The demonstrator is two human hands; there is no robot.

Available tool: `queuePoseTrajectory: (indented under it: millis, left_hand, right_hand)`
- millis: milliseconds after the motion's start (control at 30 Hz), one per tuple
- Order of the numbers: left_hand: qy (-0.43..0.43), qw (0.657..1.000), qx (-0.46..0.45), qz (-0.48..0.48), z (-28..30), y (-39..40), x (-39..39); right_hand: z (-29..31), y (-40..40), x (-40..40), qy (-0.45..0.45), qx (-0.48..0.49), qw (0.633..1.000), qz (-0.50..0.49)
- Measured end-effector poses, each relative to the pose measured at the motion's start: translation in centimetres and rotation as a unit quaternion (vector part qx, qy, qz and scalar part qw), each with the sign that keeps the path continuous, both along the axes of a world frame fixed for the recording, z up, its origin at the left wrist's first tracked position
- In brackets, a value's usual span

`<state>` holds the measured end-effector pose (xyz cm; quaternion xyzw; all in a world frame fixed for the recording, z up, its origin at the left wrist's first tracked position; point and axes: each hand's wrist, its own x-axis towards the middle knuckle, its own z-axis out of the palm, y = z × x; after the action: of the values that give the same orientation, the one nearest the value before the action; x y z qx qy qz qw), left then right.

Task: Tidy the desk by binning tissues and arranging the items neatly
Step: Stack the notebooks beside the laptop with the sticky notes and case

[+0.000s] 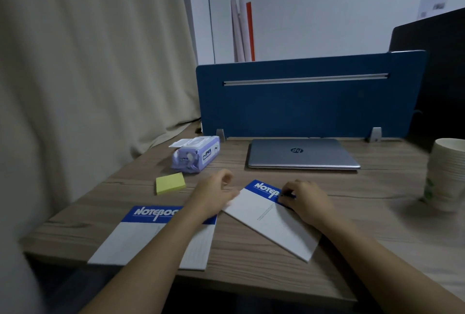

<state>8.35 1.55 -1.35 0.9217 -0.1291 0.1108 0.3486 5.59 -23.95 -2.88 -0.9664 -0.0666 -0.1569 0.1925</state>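
Note:
Two white notebooks with blue headers lie on the wooden desk [251,273]. One notebook [141,240] sits square at the front left, under my left forearm. The other notebook [274,223] lies skewed in the middle. My left hand [214,195] grips its left corner. My right hand [305,201] presses on its blue header and pinches a small dark thing I cannot identify. A yellow sticky-note pad [170,183] and a purple tissue pack [196,154] lie further back on the left.
A closed silver laptop [302,154] rests against the blue divider panel [309,102]. A stack of paper cups [446,175] stands at the right edge. A beige curtain [95,62] hangs along the left side of the desk.

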Motion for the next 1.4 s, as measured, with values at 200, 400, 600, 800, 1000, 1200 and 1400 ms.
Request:
queuePoseTrajectory:
  millis: [200,400,600,800,1000,1200,1400]
  left_hand:
    - [-0.071,0.983,-0.121,0.118,1.6,6.6,3.5]
    - [-0.003,0.967,-0.192,0.169,2.1,11.2,10.7]
    - [0.034,0.939,-0.281,0.197,1.6,12.3,16.1]
    - [-0.082,0.953,-0.281,0.082,0.0,10.8,15.7]
    - [-0.147,0.985,0.062,0.063,0.5,9.3,14.2]
    - [-0.120,0.963,0.215,0.107,0.8,8.2,14.3]
    - [-0.129,0.950,0.247,0.141,0.8,7.2,14.9]
  right_hand:
    - [0.7,4.4,4.4,0.003,-0.015,1.000,0.008]
    - [0.1,7.4,8.7,-0.065,-0.052,0.996,0.031]
    - [-0.3,7.3,10.4,-0.067,-0.027,0.995,0.066]
    - [-0.5,7.5,10.5,-0.082,-0.020,0.994,0.066]
    - [-0.3,7.4,10.2,-0.073,-0.013,0.995,0.072]
    - [-0.1,7.4,9.9,-0.066,-0.008,0.995,0.077]
    - [-0.1,7.5,10.1,-0.059,-0.008,0.995,0.078]
